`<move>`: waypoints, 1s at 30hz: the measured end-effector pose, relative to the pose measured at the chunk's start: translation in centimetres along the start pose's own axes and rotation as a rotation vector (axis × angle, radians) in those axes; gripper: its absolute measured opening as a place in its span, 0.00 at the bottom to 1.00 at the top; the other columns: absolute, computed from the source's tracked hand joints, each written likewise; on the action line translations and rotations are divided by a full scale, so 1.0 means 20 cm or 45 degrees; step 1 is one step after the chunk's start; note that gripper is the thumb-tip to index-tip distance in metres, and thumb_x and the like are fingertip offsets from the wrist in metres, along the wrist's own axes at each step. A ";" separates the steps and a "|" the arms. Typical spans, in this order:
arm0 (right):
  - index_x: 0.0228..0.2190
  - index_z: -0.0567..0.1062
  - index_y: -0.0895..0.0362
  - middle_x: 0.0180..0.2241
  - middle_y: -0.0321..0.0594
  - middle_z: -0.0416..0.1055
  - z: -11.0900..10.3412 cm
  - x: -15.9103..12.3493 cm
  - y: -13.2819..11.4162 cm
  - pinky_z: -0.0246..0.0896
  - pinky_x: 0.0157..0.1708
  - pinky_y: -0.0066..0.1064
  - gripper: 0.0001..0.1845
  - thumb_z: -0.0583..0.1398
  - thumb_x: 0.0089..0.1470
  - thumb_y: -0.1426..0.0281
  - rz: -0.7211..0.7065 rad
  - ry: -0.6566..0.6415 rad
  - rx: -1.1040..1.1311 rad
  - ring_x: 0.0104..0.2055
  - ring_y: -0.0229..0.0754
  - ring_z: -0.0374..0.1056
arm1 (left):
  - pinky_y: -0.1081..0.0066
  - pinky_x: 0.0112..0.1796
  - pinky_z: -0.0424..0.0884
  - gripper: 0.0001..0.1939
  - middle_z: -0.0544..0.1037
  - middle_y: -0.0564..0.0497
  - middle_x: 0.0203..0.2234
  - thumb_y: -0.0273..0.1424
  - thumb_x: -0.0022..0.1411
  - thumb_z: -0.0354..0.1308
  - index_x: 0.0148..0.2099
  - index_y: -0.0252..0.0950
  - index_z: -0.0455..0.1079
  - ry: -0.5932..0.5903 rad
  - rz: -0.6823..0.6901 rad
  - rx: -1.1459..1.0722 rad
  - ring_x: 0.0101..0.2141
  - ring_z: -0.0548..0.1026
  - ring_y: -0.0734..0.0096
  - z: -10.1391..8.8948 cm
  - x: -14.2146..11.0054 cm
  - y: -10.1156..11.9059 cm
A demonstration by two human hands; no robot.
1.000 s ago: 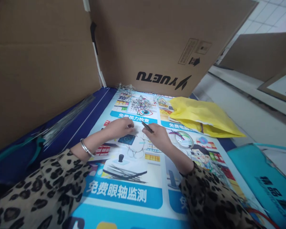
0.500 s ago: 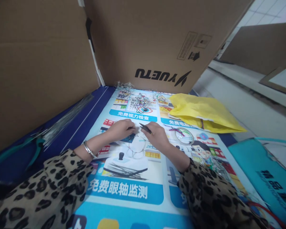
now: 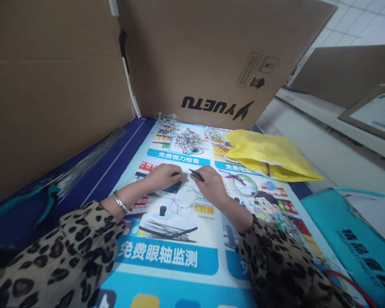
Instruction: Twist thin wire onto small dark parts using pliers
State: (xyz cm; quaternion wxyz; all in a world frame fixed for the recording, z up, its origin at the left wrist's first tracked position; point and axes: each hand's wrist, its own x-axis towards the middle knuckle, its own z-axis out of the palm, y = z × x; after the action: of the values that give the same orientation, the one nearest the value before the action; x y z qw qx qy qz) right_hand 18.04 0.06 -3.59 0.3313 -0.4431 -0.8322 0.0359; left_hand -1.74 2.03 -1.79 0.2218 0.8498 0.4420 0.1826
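My left hand (image 3: 167, 176) is closed in a pinch above the printed poster sheet. What its fingertips hold is too small to make out. A dark, pointed hand tool (image 3: 197, 175) sits in the closed fingers of my right hand (image 3: 211, 184), its tip aimed at my left fingertips with a small gap between. Just below both hands, thin wire loops (image 3: 183, 201) show faintly over the sheet; whether either hand holds them is unclear. Nearer me lies a loose bunch of dark, thin rods (image 3: 170, 231). A clear ring-shaped coil (image 3: 245, 185) with coloured strands rests right of my right hand.
Tangled wire pieces (image 3: 189, 139) lie at the back, before a tall cardboard wall (image 3: 211, 55). A yellow bag (image 3: 269, 154) and a teal pouch (image 3: 349, 239) are on the right. Teal-handled pliers (image 3: 48, 201) and a bundle of thin wires (image 3: 86, 164) lie left.
The camera view has shifted slightly. Both hands keep nearly the same pose, with the dark tool still in my right hand and its tip a little turned.
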 end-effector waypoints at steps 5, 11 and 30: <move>0.30 0.73 0.56 0.29 0.41 0.69 0.00 -0.01 -0.01 0.58 0.38 0.33 0.07 0.54 0.51 0.71 -0.026 -0.007 0.018 0.35 0.41 0.63 | 0.77 0.25 0.56 0.10 0.71 0.55 0.21 0.33 0.56 0.48 0.28 0.36 0.68 -0.002 -0.020 -0.009 0.24 0.65 0.76 0.00 0.00 0.00; 0.30 0.73 0.56 0.29 0.41 0.69 -0.01 -0.01 -0.03 0.57 0.38 0.33 0.07 0.54 0.51 0.73 -0.052 -0.015 -0.009 0.35 0.41 0.63 | 0.77 0.25 0.56 0.10 0.71 0.56 0.21 0.34 0.55 0.49 0.28 0.36 0.68 -0.028 -0.020 -0.044 0.25 0.65 0.76 -0.01 0.00 0.00; 0.29 0.72 0.55 0.29 0.41 0.70 0.01 -0.02 -0.04 0.59 0.38 0.33 0.06 0.55 0.48 0.75 -0.096 0.077 0.079 0.35 0.40 0.63 | 0.78 0.25 0.57 0.09 0.68 0.57 0.18 0.31 0.54 0.48 0.26 0.35 0.66 -0.099 -0.032 -0.218 0.23 0.64 0.78 -0.02 -0.01 0.03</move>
State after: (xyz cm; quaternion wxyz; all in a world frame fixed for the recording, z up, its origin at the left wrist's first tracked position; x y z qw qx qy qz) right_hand 17.53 -0.60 -3.63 0.3711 -0.4018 -0.8364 0.0355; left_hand -1.55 1.61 -1.14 0.3129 0.8285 0.4266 0.1837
